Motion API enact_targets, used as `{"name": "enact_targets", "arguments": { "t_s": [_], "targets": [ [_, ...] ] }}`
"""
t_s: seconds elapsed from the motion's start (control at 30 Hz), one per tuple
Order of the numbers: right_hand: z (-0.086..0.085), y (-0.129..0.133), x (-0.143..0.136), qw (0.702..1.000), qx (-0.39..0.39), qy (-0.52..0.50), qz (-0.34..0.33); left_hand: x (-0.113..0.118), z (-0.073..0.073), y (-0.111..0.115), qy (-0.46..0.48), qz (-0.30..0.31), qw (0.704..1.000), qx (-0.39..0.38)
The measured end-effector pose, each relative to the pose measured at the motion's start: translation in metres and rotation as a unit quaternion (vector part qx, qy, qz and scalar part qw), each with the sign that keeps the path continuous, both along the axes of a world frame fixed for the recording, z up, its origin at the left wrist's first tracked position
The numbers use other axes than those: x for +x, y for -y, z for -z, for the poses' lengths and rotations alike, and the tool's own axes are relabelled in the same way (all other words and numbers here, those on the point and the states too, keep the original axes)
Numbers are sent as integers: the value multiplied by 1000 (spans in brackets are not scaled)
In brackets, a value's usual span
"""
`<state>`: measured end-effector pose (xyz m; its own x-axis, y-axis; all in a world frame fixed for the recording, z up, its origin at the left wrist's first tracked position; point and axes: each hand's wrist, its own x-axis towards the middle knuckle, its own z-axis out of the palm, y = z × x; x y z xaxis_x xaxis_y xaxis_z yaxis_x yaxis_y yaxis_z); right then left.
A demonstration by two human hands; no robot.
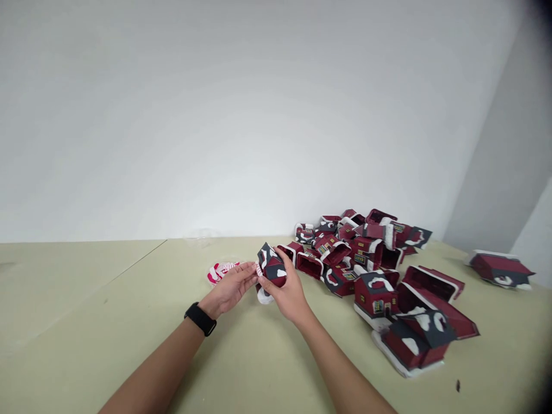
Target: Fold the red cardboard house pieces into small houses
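Observation:
My right hand (290,294) is wrapped around a small dark red toy house (272,265) with a grey roof and white snow patches, held tilted above the table. The fingers of my left hand (233,284), with a black band on the wrist, pinch a small red-and-white striped piece (259,269) against the house's left side. Just behind the left hand lies a little pile of red-and-white striped pieces (219,271). My fingers partly hide the striped piece and the side of the house it touches.
A heap of similar toy houses (364,247) lies to the right, several tipped with open undersides showing. Nearer me rests another house (416,342), and one house (502,267) sits apart at the far right. The pale yellow table (107,328) meets a white wall (241,115).

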<state>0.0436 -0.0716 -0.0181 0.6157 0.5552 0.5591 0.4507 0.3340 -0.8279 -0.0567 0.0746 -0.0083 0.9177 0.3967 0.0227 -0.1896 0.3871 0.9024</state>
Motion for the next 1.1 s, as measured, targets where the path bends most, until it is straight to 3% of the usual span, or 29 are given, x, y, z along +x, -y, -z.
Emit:
{"name": "enact_targets", "arguments": {
  "t_s": [0.37, 0.53, 0.8, 0.9, 1.0, 1.1],
  "targets": [
    [3, -3, 0, 1000, 12, -19, -8, -1, -8, 6, -17, -29, 999, -36],
    [1, -1, 1, 999, 11, -27, -18, -1, -12, 8, -32, -20, 999, -12],
    [-5, 4, -3, 997, 4, -62, -44, -3, -10, 5, -33, -14, 997, 73],
    [-8, 5, -3, 989, 8, -121, -87, -5, -12, 4, -49, -26, 984, 170],
    [-10, 5, -4, 973, 20, -196, -120, -7, -16, 3, -48, -68, 963, 256],
    [-12, 6, -4, 950, 27, -271, -152, -9, -21, 3, -8, -147, 941, 304]
  ]
}}
